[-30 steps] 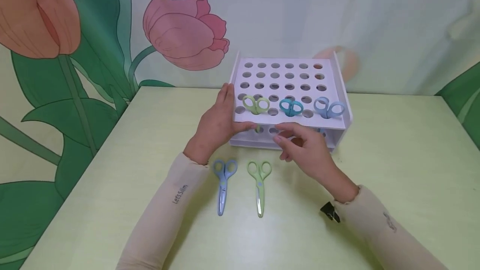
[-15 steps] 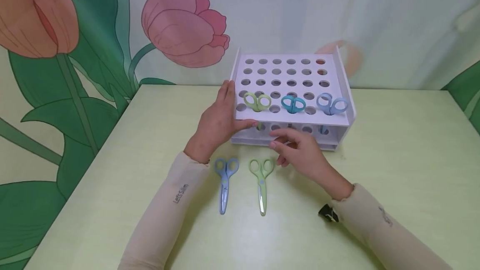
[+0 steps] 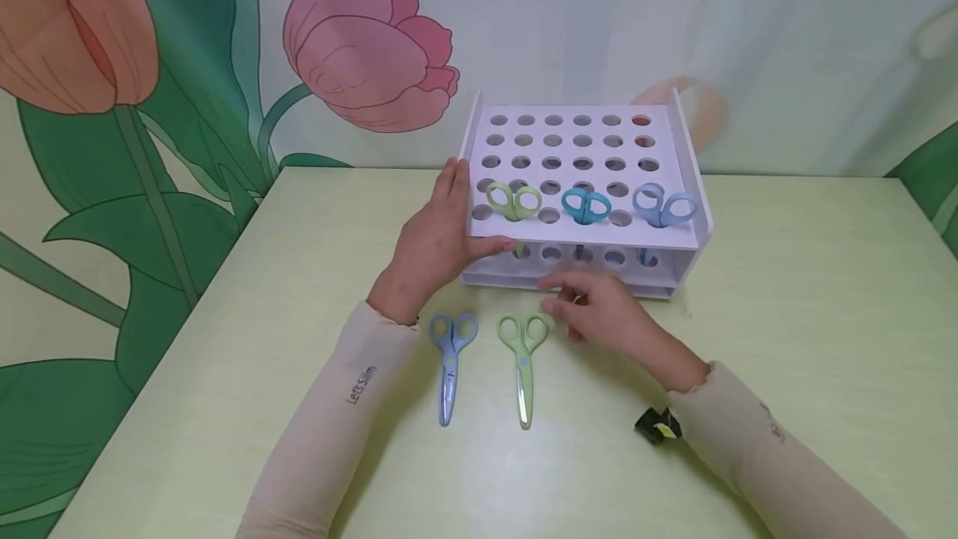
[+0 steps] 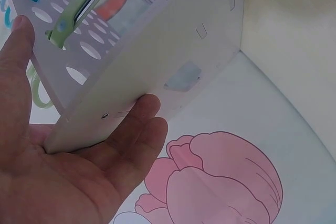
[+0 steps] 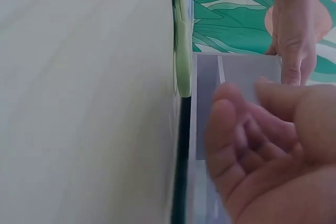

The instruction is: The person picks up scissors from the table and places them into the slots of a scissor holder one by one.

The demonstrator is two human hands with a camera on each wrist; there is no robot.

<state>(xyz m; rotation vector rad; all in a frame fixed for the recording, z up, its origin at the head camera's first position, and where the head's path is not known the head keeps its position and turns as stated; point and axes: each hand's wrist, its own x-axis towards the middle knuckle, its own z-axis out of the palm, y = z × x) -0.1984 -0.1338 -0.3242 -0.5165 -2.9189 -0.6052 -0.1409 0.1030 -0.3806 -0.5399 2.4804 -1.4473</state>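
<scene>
Beige sleeve (image 3: 314, 439) is worn on the left arm, and by the left hand (image 3: 430, 231) the near left corner of a white rack (image 3: 565, 234) is gripped, with the thumb along the front edge and fingers pressed to the side wall. Nearest that wrist, blue scissors (image 3: 447, 368) are laid flat on the table (image 3: 187, 373), handles towards the rack, long axis running almost straight to a closed tip aimed at the wearer. In the rack's front row, green-handled scissors (image 3: 513, 203) are stood in the second hole, handles up, blades down. Below them, loose green scissors (image 3: 523, 373) are laid parallel to the blue pair, tip likewise towards the wearer. Teal scissors (image 3: 586, 206) are held upright in the fourth hole. By the right hand (image 3: 599, 310) nothing is grasped; its fingers are loosely bent near the loose green handles. Pale blue scissors (image 3: 663, 206) are stood in the last hole, blades downward.
</scene>
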